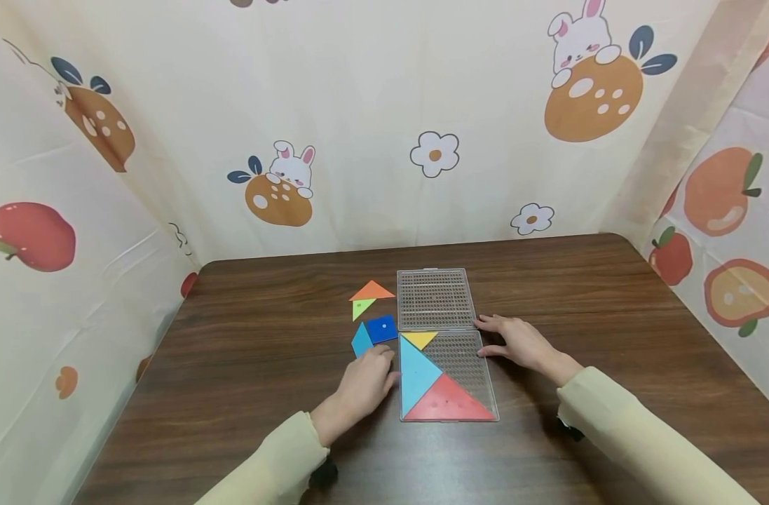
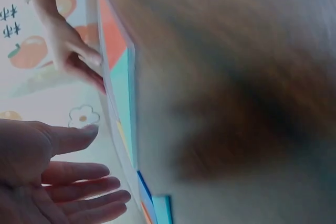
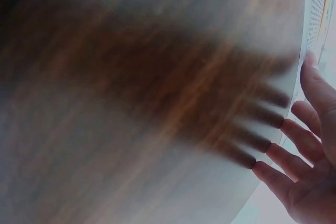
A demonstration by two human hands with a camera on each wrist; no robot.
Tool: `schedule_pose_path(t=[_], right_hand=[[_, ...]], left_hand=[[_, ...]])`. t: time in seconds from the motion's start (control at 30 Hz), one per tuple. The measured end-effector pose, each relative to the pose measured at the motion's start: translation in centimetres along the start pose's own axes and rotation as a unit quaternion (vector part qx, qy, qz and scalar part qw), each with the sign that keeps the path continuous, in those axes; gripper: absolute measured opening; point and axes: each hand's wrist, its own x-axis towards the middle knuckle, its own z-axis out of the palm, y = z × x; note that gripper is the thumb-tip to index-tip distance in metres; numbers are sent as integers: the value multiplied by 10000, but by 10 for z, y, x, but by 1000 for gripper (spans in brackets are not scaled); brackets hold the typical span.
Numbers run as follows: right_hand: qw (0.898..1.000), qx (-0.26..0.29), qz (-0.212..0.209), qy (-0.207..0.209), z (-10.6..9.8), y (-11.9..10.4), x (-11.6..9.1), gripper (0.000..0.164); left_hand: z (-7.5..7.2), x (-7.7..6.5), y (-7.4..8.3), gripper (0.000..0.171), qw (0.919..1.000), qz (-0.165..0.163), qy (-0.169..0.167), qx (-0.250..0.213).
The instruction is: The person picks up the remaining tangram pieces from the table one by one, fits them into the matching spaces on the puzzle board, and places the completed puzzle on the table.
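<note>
A clear plastic tangram case (image 1: 469, 356) lies unfolded on the table. In its near half sit a large light blue triangle (image 1: 417, 375), a large red triangle (image 1: 450, 402) and a small yellow triangle (image 1: 419, 339). My left hand (image 1: 363, 382) is beside that half's left edge, its fingertips near a light blue parallelogram (image 1: 361, 341) and a dark blue square (image 1: 382, 329). The left wrist view shows this hand (image 2: 68, 177) with loosely extended fingers, holding nothing. My right hand (image 1: 516, 340) rests at the case's right edge, thumb at the near half, fingers spread near the hinge.
The case's far half (image 1: 436, 300) is a gridded panel lying flat. Left of it are an orange triangle (image 1: 372, 290) and a lime green triangle (image 1: 362, 307). A printed curtain (image 1: 371, 140) hangs behind and on both sides of the brown wooden table (image 1: 264, 351).
</note>
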Motion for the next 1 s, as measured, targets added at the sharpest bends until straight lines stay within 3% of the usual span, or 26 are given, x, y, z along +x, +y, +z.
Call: schedule_pose_path(t=[0.27,0.53,1.0], right_hand=[[10000,-5,-51,31,0,-1,0,56],[9996,-62,-213,177,0,-1,1,58],[9999,-106,3,-47,2,1,1,57]], left_hand=[[-2,9,-15,25,9984,-551,85,123],[-2,17,-25,21,9960,-791,222,347],[2,26,-30,26,9927,-1080,-44,538]])
